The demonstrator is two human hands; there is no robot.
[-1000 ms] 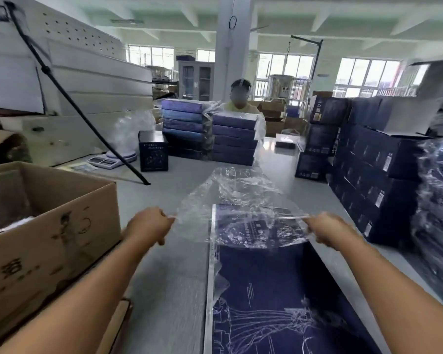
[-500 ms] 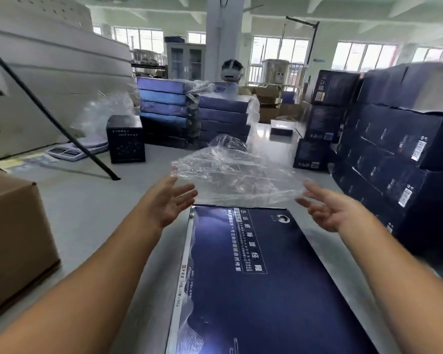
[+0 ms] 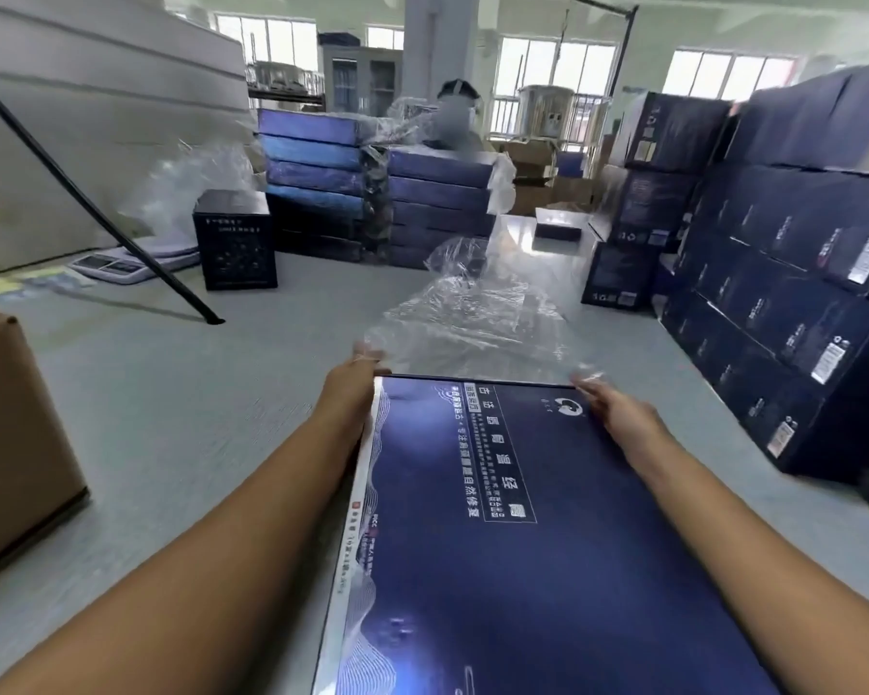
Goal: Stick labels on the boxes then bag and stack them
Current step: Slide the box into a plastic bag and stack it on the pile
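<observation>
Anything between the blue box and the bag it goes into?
Nothing visible. The clear bag lies on the table just past the far edge of the blue box; left hand and right hand sit at that edge's corners.

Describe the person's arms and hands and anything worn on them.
The left hand and right hand wear no gloves; no watch, ring or band is visible. The left forearm and right forearm are bare to the frame's edge, no sleeves.

My grey table [image 3: 171,418] carries the flat blue box [image 3: 523,544] nearest me, a crumpled clear bag [image 3: 472,318] just beyond it, a brown carton [image 3: 11,443] at left, and a scale [image 3: 116,263] and blue box stacks [image 3: 372,203] at the far side.
</observation>
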